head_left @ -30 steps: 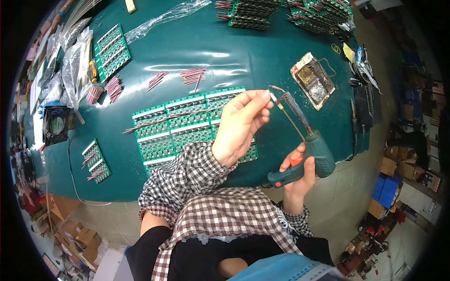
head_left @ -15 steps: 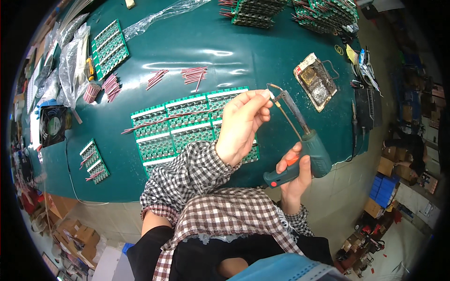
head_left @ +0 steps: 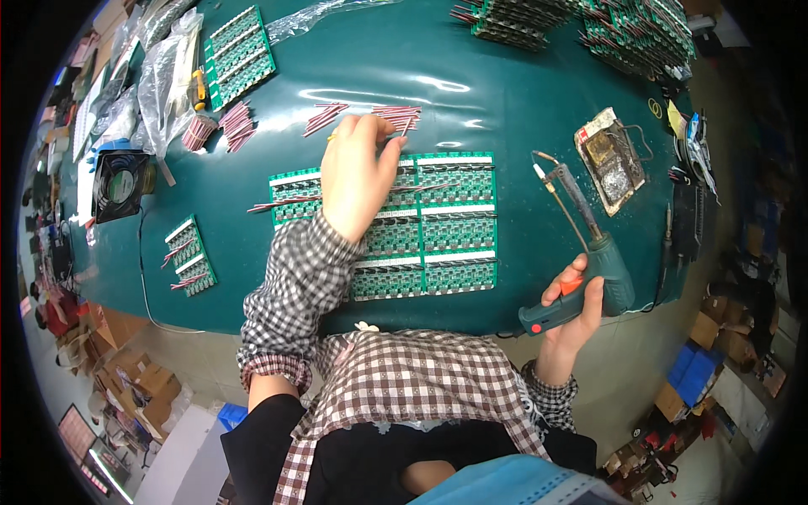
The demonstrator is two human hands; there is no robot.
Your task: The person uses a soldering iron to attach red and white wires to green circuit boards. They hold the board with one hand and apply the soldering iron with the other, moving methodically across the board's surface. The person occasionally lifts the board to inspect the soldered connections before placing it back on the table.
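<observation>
My right hand (head_left: 582, 307) is wrapped around the dark green handle of a trigger-type soldering gun (head_left: 613, 273). The gun's orange trigger lies by my fingers, and its metal tip and thin feed tube point up and left above the table. My left hand (head_left: 358, 172) reaches over the panel of green circuit boards (head_left: 459, 223), thumb and index finger apart. Its fingertips are at the near edge of a small pile of red wires (head_left: 397, 114), one of which sticks out toward me. A few red wires lie across the panel, partly hidden under my left hand.
Another wire pile (head_left: 324, 118) and wire bundles (head_left: 237, 128) lie left of it. A stained solder tray (head_left: 623, 181) stands right of the gun. A small fan (head_left: 118, 185), a board strip (head_left: 192, 261) and an upright board panel (head_left: 240, 59) are at left; stacked boards (head_left: 635, 38) stand far right.
My left hand has left the soldering gun's tip and moved left and away from me to the wire pile. My right hand still holds the gun. The whole view has shifted slightly.
</observation>
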